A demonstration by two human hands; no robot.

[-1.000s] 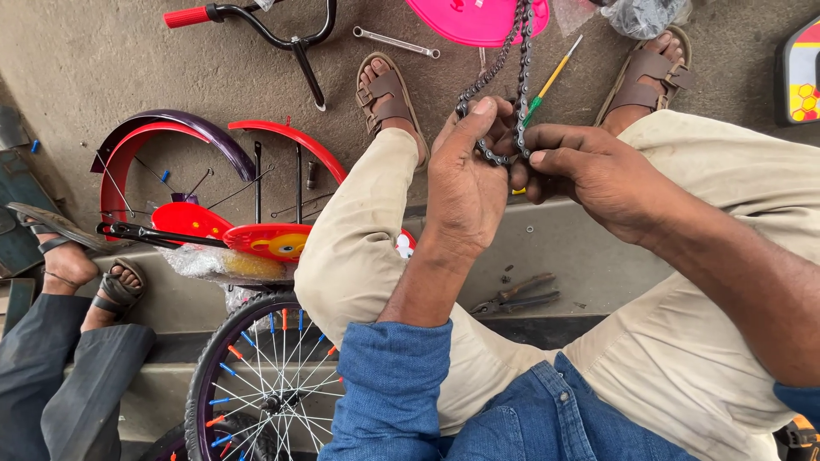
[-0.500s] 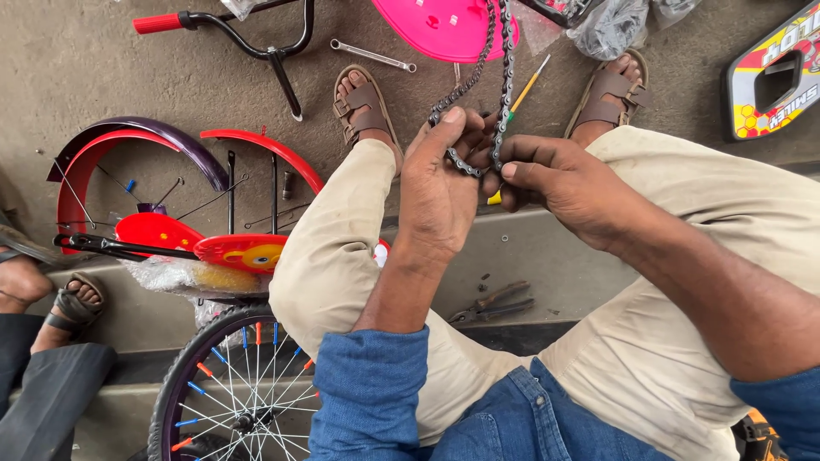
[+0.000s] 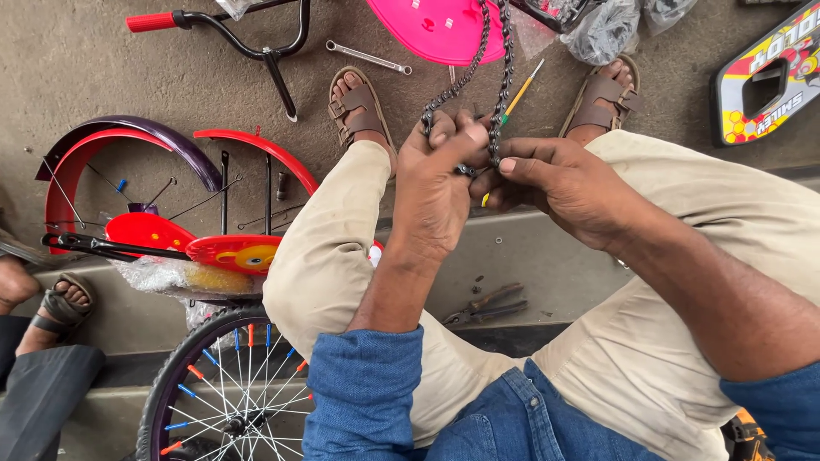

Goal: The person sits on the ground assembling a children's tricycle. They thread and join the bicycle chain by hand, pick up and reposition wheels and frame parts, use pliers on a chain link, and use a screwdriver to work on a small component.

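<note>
A dark bicycle chain (image 3: pixel 478 60) hangs in a loop in front of me, its two strands running up past a pink plastic disc (image 3: pixel 431 26). My left hand (image 3: pixel 440 183) grips the chain's lower end, fingers curled around the links. My right hand (image 3: pixel 555 175) pinches the same end from the right, thumb and fingers pressed on the links. Both hands meet above my knees, in beige trousers. A thin yellow-handled tool (image 3: pixel 517 90) lies on the ground behind the chain.
Pliers (image 3: pixel 487 305) lie on the step between my legs. A spanner (image 3: pixel 367 58) and black handlebar with red grip (image 3: pixel 213 26) rest on the ground. Red and purple mudguards (image 3: pixel 128 145), a small spoked wheel (image 3: pixel 226 393) and another person's sandalled foot (image 3: pixel 60 303) are at left.
My hands keep hold of the chain end and stay together. The view has shifted slightly, so the ground parts sit a little further left and lower.
</note>
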